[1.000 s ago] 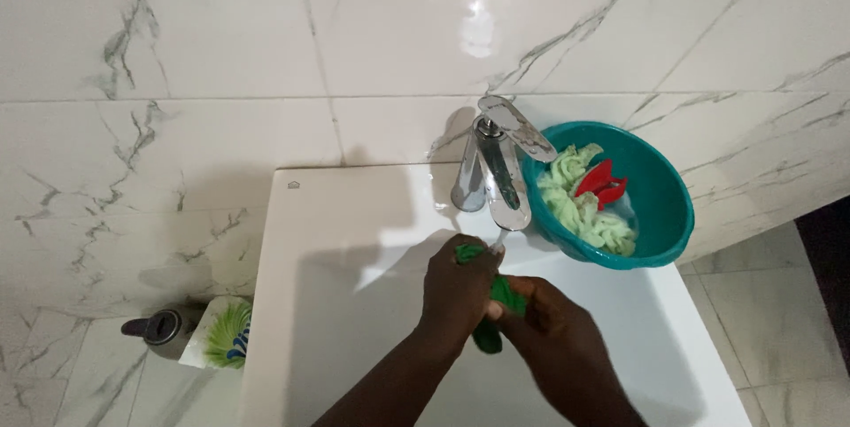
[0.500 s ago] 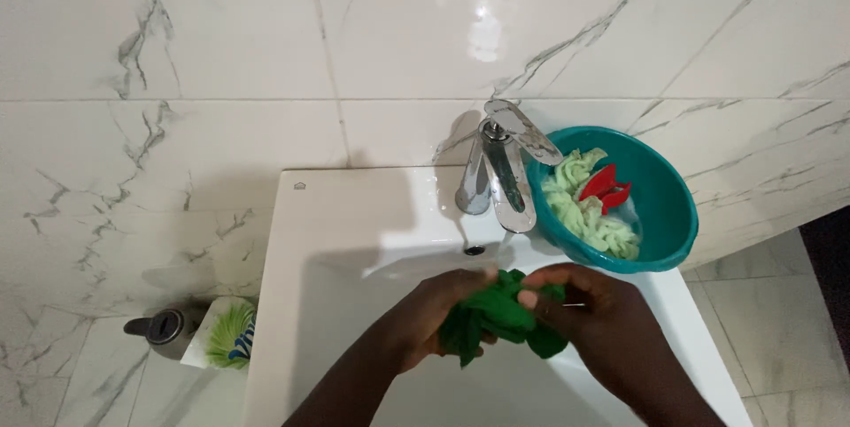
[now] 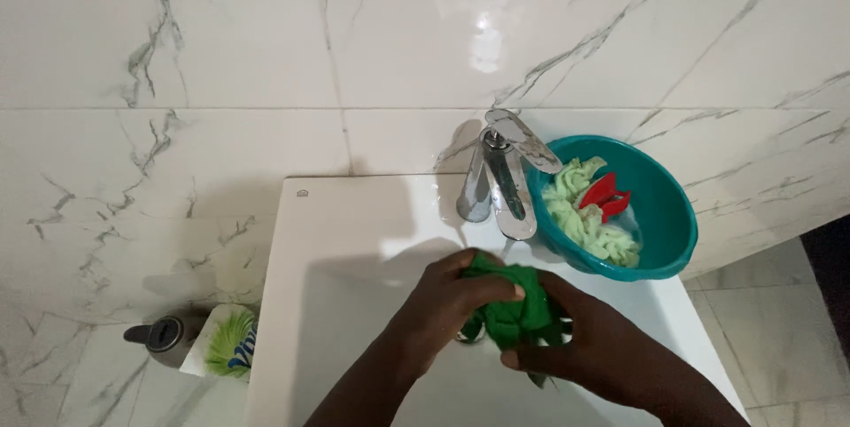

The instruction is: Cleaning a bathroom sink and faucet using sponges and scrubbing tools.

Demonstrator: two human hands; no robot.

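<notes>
Much of the green cloth (image 3: 513, 307) is hidden inside the two hands that bunch it over the white sink (image 3: 354, 241), just in front of the chrome tap (image 3: 500, 179); only its crumpled middle and a few dark folds hanging below show. The forearms are cut off by the bottom edge, and the basin floor under the cloth cannot be made out. The left hand (image 3: 443, 307) comes in from the lower left with its fingers curled and closed over the top of the cloth, thumb pressed along its upper edge. The right hand (image 3: 589, 347) reaches in from the lower right, fingers wrapped and clamped on the lower side of the cloth, knuckles turned up. To the right of the tap, touching the sink's rim, sits a teal bowl (image 3: 660, 215) with pale green cloth (image 3: 584, 215) and a red piece (image 3: 604, 195) whose kind is unclear. Left of the sink, lower down, stand a dark-capped bottle (image 3: 159, 338) and a white packet (image 3: 226, 343), partly blurred.
</notes>
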